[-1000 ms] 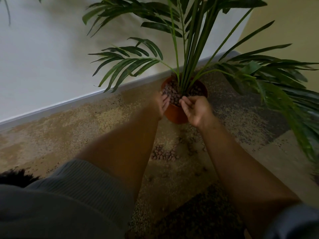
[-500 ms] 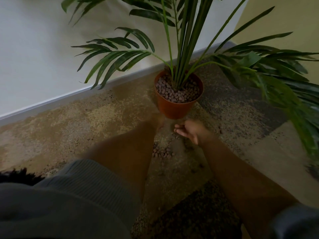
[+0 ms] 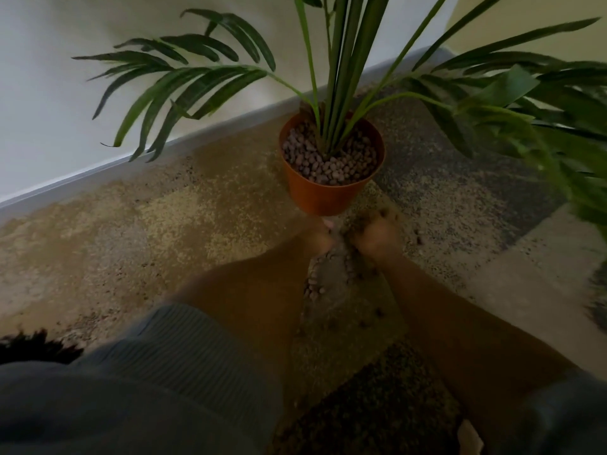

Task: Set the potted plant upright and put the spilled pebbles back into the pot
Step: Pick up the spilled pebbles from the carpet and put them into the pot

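At the lower edge of the head view, two forearms reach forward over a mottled carpet (image 3: 184, 218), the left one emerging from a grey ribbed sleeve (image 3: 157, 349). Between the forearms, loose pebbles (image 3: 323, 277) lie spilled in a small heap on the carpet, with a few strays scattered to the right of it. Beyond the heap, the left hand (image 3: 317, 238) and right hand (image 3: 376, 236) sit low on the carpet, close together, on either side of the far end of the heap and just short of the pot's base. Both hands are blurred; the right hand's knuckles are raised and its fingers (image 3: 384, 215) curl downward toward the floor, but whether either hand is grasping pebbles or is released cannot be told. Just past the hands, the orange pot (image 3: 323, 195) stands upright on the carpet, apart from the fingers. Its opening is filled nearly to the rim with brown potted pebbles (image 3: 330, 162). The plant (image 3: 341, 70) rises from the middle of the pot, its green fronds spreading left and right. Behind the pot, a pale skirting board (image 3: 138, 159) runs along the foot of a white wall (image 3: 65, 110).
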A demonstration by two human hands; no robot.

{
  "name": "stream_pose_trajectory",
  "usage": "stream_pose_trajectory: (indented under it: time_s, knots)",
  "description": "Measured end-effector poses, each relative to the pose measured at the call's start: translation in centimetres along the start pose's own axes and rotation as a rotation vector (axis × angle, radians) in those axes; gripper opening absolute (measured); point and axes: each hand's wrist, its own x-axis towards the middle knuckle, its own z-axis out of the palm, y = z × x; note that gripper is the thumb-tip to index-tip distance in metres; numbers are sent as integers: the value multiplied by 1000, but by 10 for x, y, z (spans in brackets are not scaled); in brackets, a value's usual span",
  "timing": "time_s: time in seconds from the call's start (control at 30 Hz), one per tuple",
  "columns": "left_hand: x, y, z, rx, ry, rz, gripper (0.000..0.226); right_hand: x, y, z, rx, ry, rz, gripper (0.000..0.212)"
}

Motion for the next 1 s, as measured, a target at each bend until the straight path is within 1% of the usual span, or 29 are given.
stream_pose_trajectory:
  time_s: [0.1,0.2,0.27,0.33,0.4,0.47,0.53,0.57,0.6,0.63,0.67,0.7,0.73,0.77,0.8,0.83,0.87,0.93,1.0]
  knots:
    - [4,0,4,-59,-8,-8,39,6,5,1,-14,-14,-25,59]
    - [5,-1,8,55,11,43,44,8,7,1,-93,-54,-92,61]
    - [6,-3,9,104,19,85,45,9,7,1,-92,-64,-120,59]
    - [8,-3,9,192,32,126,47,9,6,-2,-43,-87,-168,48]
    - [8,-1,9,274,52,156,50,7,5,-6,54,-121,-233,31]
    - [5,1,12,294,73,173,51,5,1,-10,151,-204,-252,20]
    - [3,4,13,321,69,193,51,4,-2,-18,269,-324,-192,18]
    - [3,4,14,329,63,200,52,4,-1,-21,328,-357,-141,18]
    - [2,5,13,321,57,199,54,5,3,-24,373,-329,-103,15]
    - [2,6,13,295,49,195,55,4,7,-27,391,-234,-88,12]
    - [2,6,13,265,42,195,55,6,15,-29,368,-99,-90,11]
    - [3,7,14,246,37,198,55,8,25,-30,308,23,-86,13]
    - [2,8,15,246,30,198,55,10,35,-30,195,98,-57,18]
    - [2,8,17,252,24,197,56,11,45,-30,83,135,16,28]
    - [2,9,19,259,23,193,56,12,54,-31,24,135,126,39]
    - [3,9,21,261,26,191,55,13,62,-30,27,108,234,48]
    - [4,9,22,263,31,193,52,14,69,-29,52,78,300,55]
    - [6,8,25,270,27,224,42,12,79,-27,52,29,319,61]
    - [7,7,29,286,20,258,31,11,86,-24,26,12,275,60]
